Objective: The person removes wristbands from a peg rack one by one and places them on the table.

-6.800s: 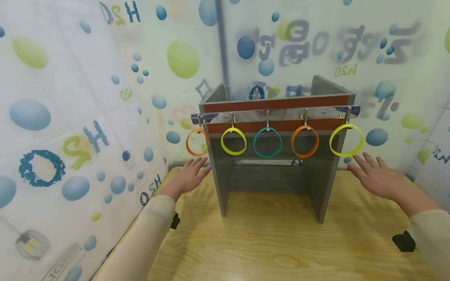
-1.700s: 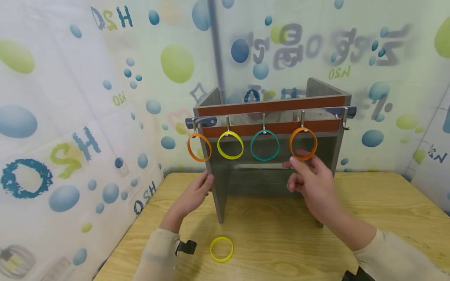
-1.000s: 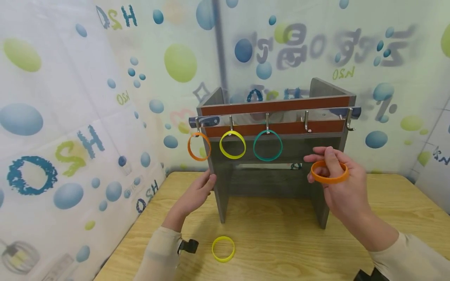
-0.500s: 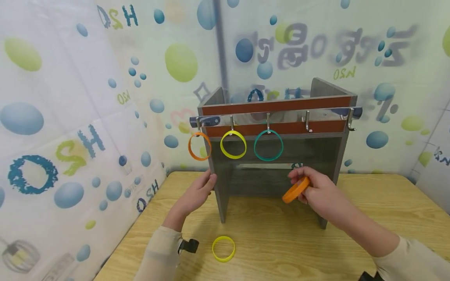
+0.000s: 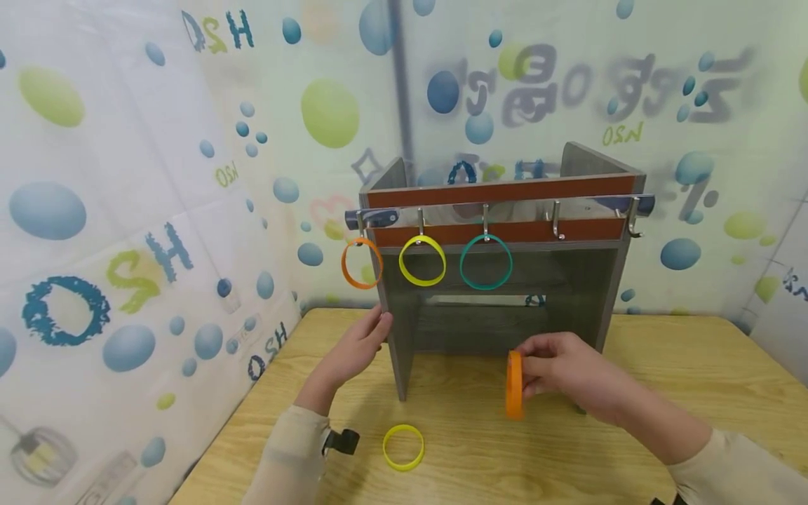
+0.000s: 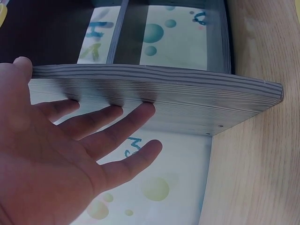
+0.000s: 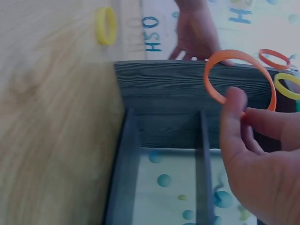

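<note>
My right hand (image 5: 568, 372) pinches an orange ring (image 5: 514, 386), a thin flat band like a wristband, between thumb and fingers. It holds the ring on edge, low in front of the grey stand (image 5: 600, 301). In the right wrist view the thumb and fingertips grip the lower side of the orange ring (image 7: 213, 89). My left hand (image 5: 353, 351) touches the stand's left panel, fingers extended along its outer face and thumb at the front edge (image 6: 154, 70). A yellow ring (image 5: 404, 466) lies flat on the table in front of the stand.
A metal hook rail (image 5: 524, 210) runs across the stand's front. From its left hooks hang another orange ring (image 5: 344, 270), a yellow ring (image 5: 422, 283) and a green ring (image 5: 486, 286). The two right hooks (image 5: 557, 221) carry nothing. Patterned sheets (image 5: 221, 105) stand behind the wooden table (image 5: 467, 463).
The right hand has taken the orange ring off the fourth hook and brought it down and left. The yellow ring from the rightmost hook now lies on the table. The left hand has reached the panel.
</note>
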A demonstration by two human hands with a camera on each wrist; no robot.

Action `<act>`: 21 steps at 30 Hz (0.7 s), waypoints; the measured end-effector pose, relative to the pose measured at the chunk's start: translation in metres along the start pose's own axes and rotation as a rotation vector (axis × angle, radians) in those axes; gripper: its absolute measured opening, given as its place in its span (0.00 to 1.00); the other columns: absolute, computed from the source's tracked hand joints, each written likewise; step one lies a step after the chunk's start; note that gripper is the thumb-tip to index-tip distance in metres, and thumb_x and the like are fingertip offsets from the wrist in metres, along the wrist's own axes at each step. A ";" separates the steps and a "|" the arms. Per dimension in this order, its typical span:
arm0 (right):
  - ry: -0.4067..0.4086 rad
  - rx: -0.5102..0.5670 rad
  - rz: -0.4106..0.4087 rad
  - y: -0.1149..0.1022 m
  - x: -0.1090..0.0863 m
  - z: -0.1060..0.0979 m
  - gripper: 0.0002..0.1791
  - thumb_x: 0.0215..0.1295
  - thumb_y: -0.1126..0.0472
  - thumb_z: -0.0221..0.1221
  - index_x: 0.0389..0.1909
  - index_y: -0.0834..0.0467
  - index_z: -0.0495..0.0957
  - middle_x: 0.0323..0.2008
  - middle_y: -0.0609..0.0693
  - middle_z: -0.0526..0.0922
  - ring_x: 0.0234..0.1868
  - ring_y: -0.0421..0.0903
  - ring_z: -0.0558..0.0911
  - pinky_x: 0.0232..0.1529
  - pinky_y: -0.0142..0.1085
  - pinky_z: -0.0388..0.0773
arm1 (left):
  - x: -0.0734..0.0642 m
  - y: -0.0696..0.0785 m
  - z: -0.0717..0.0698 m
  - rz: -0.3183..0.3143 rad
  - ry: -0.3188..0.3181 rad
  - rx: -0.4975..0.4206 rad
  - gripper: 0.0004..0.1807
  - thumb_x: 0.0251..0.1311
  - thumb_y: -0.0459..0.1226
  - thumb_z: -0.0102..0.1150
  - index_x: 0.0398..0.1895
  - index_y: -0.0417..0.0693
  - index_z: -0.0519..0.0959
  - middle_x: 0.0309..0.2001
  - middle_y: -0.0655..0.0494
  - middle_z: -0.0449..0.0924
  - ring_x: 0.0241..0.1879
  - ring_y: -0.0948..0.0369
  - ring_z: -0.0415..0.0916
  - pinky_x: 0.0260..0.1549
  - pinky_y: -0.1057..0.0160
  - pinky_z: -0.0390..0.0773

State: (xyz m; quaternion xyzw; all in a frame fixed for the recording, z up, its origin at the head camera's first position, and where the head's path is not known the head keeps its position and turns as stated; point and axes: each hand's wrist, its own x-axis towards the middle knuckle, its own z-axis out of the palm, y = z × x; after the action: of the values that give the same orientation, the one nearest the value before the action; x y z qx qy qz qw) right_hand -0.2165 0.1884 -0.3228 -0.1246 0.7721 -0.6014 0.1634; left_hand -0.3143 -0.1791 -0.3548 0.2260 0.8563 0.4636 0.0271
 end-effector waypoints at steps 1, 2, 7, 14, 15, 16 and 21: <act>0.018 -0.001 -0.002 0.002 0.001 0.002 0.21 0.81 0.59 0.57 0.62 0.73 0.75 0.41 0.55 0.87 0.41 0.47 0.87 0.47 0.40 0.89 | 0.000 0.000 0.000 0.001 0.002 0.000 0.35 0.86 0.58 0.36 0.87 0.58 0.53 0.74 0.43 0.72 0.69 0.44 0.76 0.68 0.38 0.75; 0.033 -0.003 -0.009 0.004 0.002 0.004 0.22 0.80 0.59 0.58 0.62 0.73 0.75 0.38 0.54 0.86 0.38 0.46 0.85 0.43 0.38 0.87 | 0.000 0.000 0.001 0.000 0.005 -0.003 0.35 0.85 0.58 0.36 0.87 0.58 0.53 0.74 0.44 0.73 0.68 0.45 0.77 0.68 0.38 0.75; 0.045 0.031 -0.035 0.007 0.003 0.011 0.23 0.79 0.56 0.60 0.61 0.72 0.78 0.32 0.50 0.83 0.34 0.43 0.82 0.38 0.35 0.84 | 0.001 0.000 0.001 0.007 0.007 -0.009 0.33 0.85 0.59 0.36 0.87 0.64 0.54 0.74 0.46 0.74 0.67 0.46 0.77 0.68 0.38 0.76; -0.014 0.095 -0.060 0.015 0.007 0.015 0.24 0.79 0.55 0.62 0.60 0.73 0.78 0.35 0.49 0.86 0.36 0.42 0.85 0.42 0.35 0.88 | 0.001 0.000 0.001 -0.003 0.007 -0.021 0.34 0.85 0.60 0.37 0.87 0.65 0.53 0.74 0.47 0.73 0.68 0.46 0.77 0.69 0.38 0.75; -0.014 0.101 -0.055 0.018 0.008 0.016 0.25 0.79 0.55 0.63 0.60 0.74 0.78 0.36 0.49 0.86 0.36 0.42 0.85 0.42 0.35 0.88 | 0.001 0.000 0.001 -0.005 0.006 -0.023 0.34 0.84 0.60 0.37 0.87 0.65 0.53 0.74 0.47 0.73 0.68 0.46 0.77 0.69 0.38 0.75; -0.013 0.106 -0.047 0.020 0.009 0.017 0.25 0.79 0.54 0.63 0.60 0.74 0.77 0.36 0.50 0.86 0.36 0.42 0.86 0.43 0.35 0.88 | 0.001 0.000 0.001 -0.003 0.006 -0.023 0.34 0.84 0.60 0.37 0.87 0.65 0.53 0.74 0.47 0.73 0.68 0.46 0.77 0.69 0.38 0.75; -0.020 0.129 -0.013 0.035 0.016 0.026 0.26 0.78 0.55 0.64 0.58 0.76 0.78 0.38 0.51 0.86 0.37 0.42 0.89 0.45 0.35 0.89 | 0.001 0.000 0.001 -0.001 0.008 -0.026 0.34 0.84 0.60 0.37 0.87 0.66 0.53 0.73 0.47 0.74 0.67 0.46 0.78 0.68 0.37 0.75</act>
State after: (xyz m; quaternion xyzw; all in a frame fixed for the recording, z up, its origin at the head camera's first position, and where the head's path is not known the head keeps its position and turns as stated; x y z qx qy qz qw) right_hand -0.2207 0.1679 -0.3645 -0.1247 0.7291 -0.6499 0.1748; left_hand -0.3147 -0.1781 -0.3556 0.2232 0.8505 0.4754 0.0270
